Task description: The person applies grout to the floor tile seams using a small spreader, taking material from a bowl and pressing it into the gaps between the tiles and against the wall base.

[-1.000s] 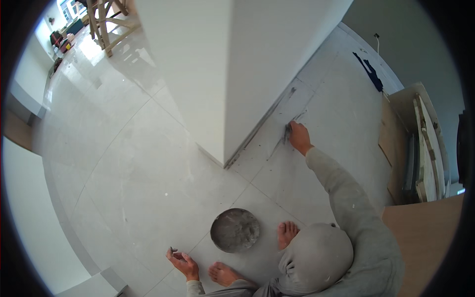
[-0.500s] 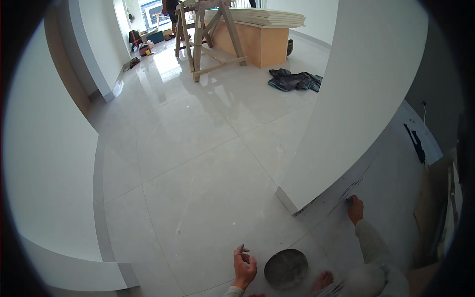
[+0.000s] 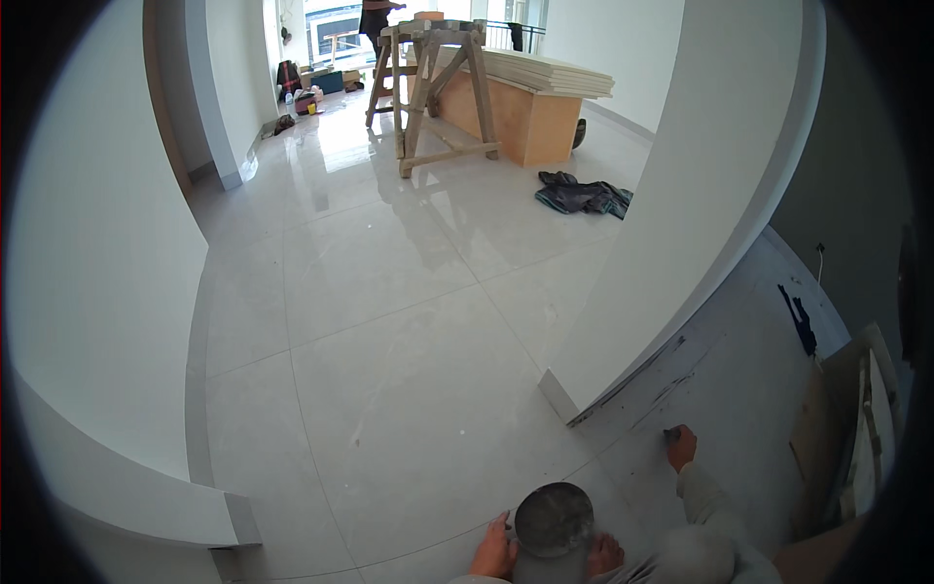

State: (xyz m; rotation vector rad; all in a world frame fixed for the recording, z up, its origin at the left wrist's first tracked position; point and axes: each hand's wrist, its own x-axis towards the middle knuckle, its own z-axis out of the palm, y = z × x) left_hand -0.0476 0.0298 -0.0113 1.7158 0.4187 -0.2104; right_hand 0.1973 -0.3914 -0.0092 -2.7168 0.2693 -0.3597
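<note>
A round, dark shallow bowl [image 3: 554, 520] with grey smears inside sits on the tiled floor near the lower edge. My left hand [image 3: 494, 551] is at its left rim, fingers closed on the edge. To the right, my right hand [image 3: 683, 446] is low over the floor, its fingers closed round a small dark piece [image 3: 670, 434] whose kind I cannot make out. Beyond that hand, black streaks [image 3: 671, 389] mark the floor beside the base of the white wall [image 3: 647, 282]. A bare foot [image 3: 605, 552] stands just right of the bowl.
Wooden trestles [image 3: 416, 107] and an orange-brown box stacked with pale panels [image 3: 545, 73] stand farther off. Dark cloth [image 3: 584, 196] lies on the floor before them. Boards [image 3: 846, 428] lean at the right, near a dark strip of cloth [image 3: 798, 319]. Another person [image 3: 375, 21] stands at the back.
My left hand has moved down and right to the bowl's rim. My right hand has drawn back nearer to me, away from the streaks. The view has tilted up slightly.
</note>
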